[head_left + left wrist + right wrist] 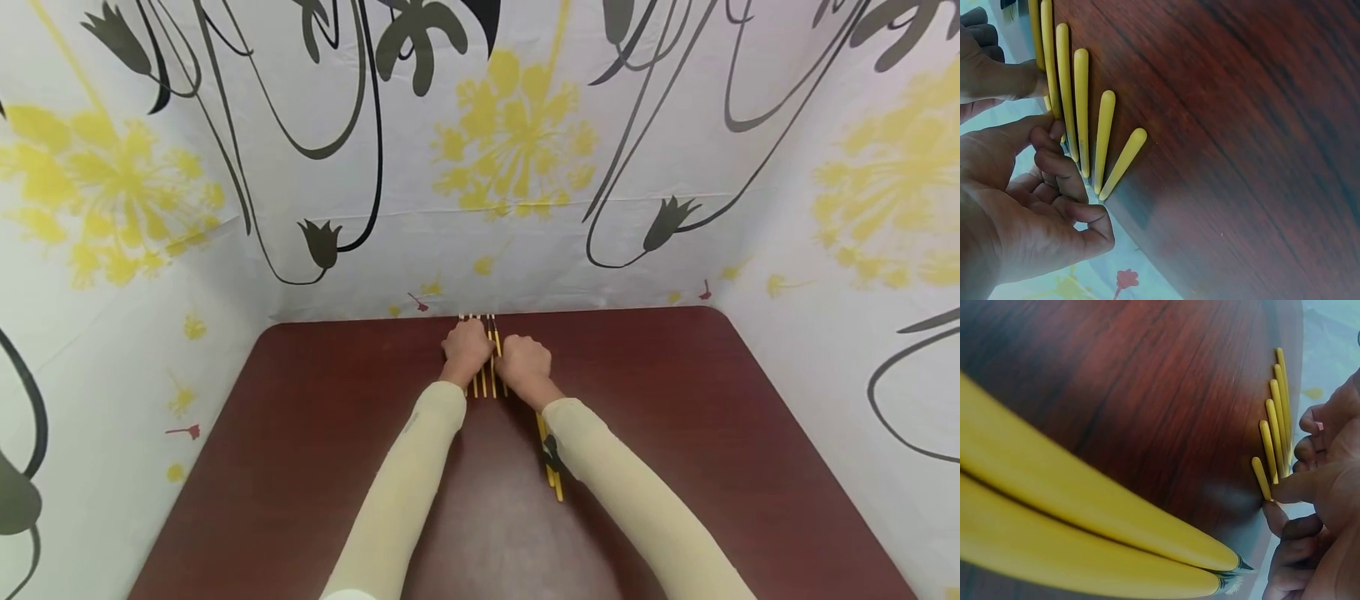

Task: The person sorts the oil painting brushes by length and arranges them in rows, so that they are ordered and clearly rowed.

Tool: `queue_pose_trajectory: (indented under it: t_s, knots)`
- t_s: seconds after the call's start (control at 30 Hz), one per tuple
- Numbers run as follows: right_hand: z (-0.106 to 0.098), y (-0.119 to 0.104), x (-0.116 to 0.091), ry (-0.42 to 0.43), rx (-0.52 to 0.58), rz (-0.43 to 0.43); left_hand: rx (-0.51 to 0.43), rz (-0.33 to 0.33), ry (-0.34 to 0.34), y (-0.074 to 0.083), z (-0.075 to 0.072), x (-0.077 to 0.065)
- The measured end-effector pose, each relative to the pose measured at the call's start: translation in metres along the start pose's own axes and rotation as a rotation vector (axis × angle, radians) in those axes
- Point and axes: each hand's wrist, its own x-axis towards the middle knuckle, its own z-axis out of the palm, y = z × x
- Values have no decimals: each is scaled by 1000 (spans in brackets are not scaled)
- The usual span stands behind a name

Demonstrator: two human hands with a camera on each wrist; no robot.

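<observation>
Several paintbrushes (1081, 94) with yellow handles lie side by side near the far edge of the table, handles toward the person. My left hand (467, 343) is over the row, fingers curled. In the left wrist view, this left hand (1041, 194) brings thumb and index fingertip together at one brush's far end. Beside it, my right hand (525, 367) is at the row's right side. Seen from the right wrist, the right hand (1310, 531) pinches the far end of the nearest brush (1260, 478) between thumb and index finger. The fingers hide several brush tips.
Two more yellow paintbrushes (555, 483) lie close together, partly under the right forearm; they loom large in the right wrist view. The dark red table (337, 467) meets patterned white cloth (390, 275) along its far edge, with more cloth on both sides.
</observation>
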Motion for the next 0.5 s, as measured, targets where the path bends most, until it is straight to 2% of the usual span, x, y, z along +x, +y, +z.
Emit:
queue_pose_trajectory:
  t_s: [0.2, 0.33, 0.5]
  knots:
    - [1, -1, -2, 5, 26, 7, -2, 14, 8, -3, -3, 1]
    - [-1, 5, -10, 12, 44, -2, 2, -4, 11, -3, -5, -1]
    - [-4, 20, -25, 51, 86, -30, 24, -2, 74, -4, -7, -3]
